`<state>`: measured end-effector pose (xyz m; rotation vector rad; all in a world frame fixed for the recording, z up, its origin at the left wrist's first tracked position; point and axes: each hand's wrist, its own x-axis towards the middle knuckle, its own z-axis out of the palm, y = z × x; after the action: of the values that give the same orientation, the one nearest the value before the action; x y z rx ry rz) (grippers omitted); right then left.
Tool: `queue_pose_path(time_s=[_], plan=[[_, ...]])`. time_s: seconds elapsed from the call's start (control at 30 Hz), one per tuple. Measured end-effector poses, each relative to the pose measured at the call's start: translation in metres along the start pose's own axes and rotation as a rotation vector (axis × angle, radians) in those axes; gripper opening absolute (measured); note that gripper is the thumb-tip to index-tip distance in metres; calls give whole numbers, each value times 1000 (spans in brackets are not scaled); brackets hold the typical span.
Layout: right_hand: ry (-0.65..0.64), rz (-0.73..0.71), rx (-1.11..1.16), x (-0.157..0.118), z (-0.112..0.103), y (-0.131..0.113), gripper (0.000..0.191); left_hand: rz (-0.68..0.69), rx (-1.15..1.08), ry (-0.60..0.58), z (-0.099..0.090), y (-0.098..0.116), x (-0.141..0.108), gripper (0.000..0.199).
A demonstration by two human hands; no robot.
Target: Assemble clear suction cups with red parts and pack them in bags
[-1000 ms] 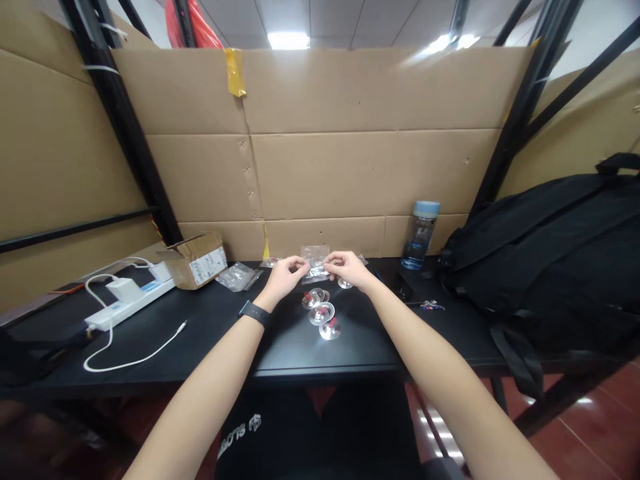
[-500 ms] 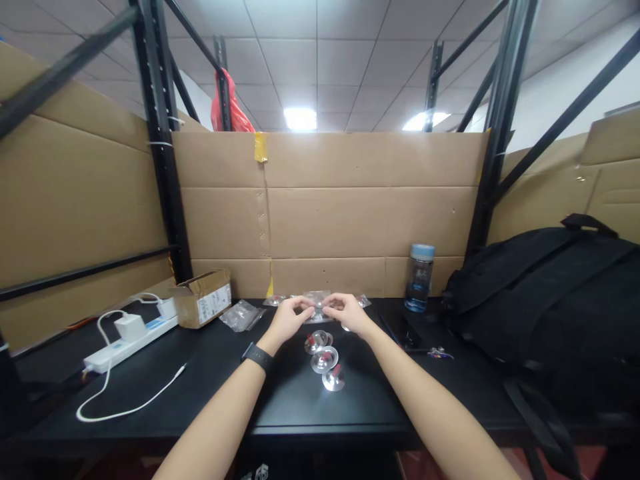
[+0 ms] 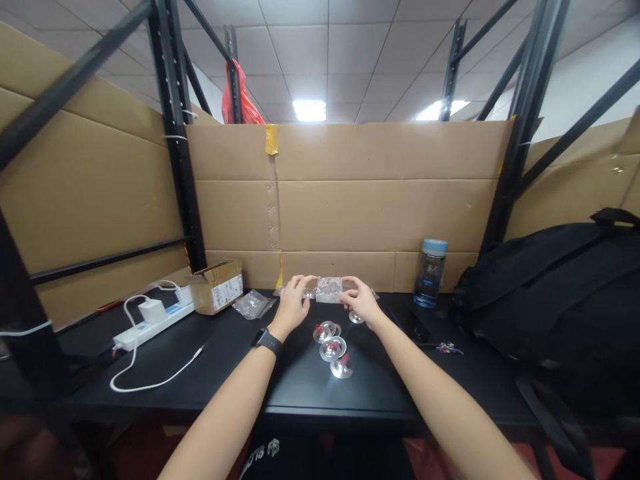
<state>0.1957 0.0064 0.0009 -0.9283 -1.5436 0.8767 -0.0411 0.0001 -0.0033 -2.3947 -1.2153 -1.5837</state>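
A crinkled clear plastic bag (image 3: pixel 329 289) is at the back of the black table, between my two hands. My right hand (image 3: pixel 364 303) has thumb and forefinger at its right edge, pinching it. At the bag's left side is my left hand (image 3: pixel 291 303), thumb and forefinger apart; whether the forefinger touches the bag's corner I cannot tell. Nearer to me lie several clear suction cups with red tabs, among them one suction cup (image 3: pixel 333 349) in the middle and another (image 3: pixel 342 366) in front. A further clear disc (image 3: pixel 356 318) sits under my right hand.
To the left are a crumpled plastic bag (image 3: pixel 253 305), an open cardboard box (image 3: pixel 216 288) and a white power strip (image 3: pixel 153 326) with a cable. A water bottle (image 3: pixel 430 275), dark phone (image 3: pixel 416 328), keys (image 3: pixel 449 348) and black backpack (image 3: pixel 555 307) are right. Cardboard (image 3: pixel 340 213) walls the back.
My hands have moved apart, and the clear bag now shows upright between them. My left fingers have spread away from it. The whole view has shifted slightly.
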Motion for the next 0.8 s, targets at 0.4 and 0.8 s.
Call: queue_pose_path(time_s=[0.4,0.8], plan=[[-76,34,-59,0,4,6,61,-110,342,-52,-29,-6,6,29],[-161,-2,-139,-3,4,4,52,-771,581,-237,-86,-97,-17,39]])
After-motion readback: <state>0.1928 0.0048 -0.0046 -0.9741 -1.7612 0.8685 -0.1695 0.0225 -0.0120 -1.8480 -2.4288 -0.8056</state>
